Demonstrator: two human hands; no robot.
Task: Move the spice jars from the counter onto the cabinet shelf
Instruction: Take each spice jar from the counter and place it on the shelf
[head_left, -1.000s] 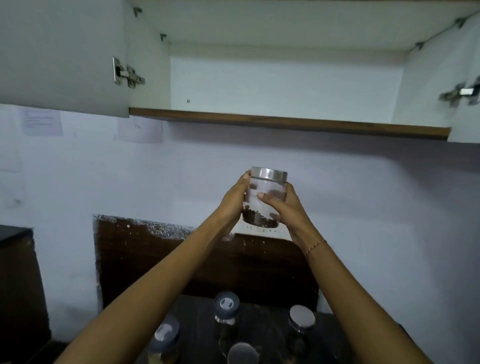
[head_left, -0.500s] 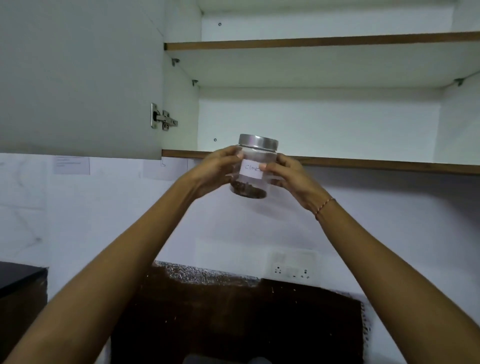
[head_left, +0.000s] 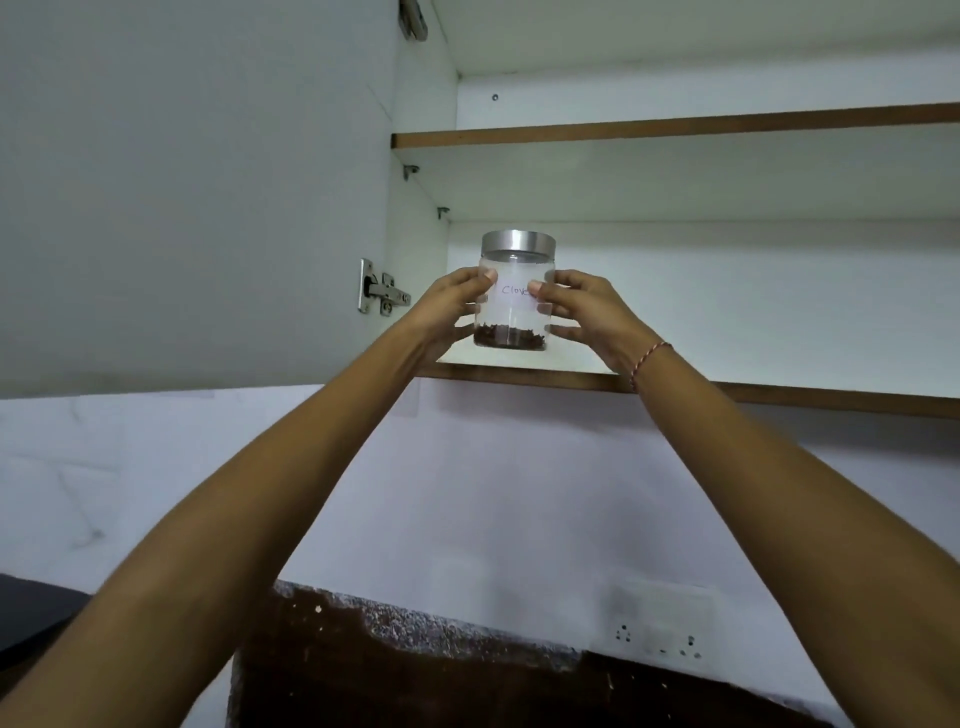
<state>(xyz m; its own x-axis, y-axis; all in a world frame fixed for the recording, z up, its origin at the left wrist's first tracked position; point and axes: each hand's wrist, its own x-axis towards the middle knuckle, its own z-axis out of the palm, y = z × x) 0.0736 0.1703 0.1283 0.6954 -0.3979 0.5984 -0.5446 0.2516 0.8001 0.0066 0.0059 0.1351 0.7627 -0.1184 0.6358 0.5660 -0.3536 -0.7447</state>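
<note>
Spice jar (head_left: 514, 296), upright, long axis vertical, clasped between left hand (head_left: 447, 306) and right hand (head_left: 587, 312) at equal reach; its base sits at the lower cabinet shelf (head_left: 779, 364) front edge, contact unclear.

I see the lower cabinet shelf (head_left: 727, 358), white with a brown front edge. Whether the spice jar (head_left: 514, 296) rests on it, I cannot tell.
</note>
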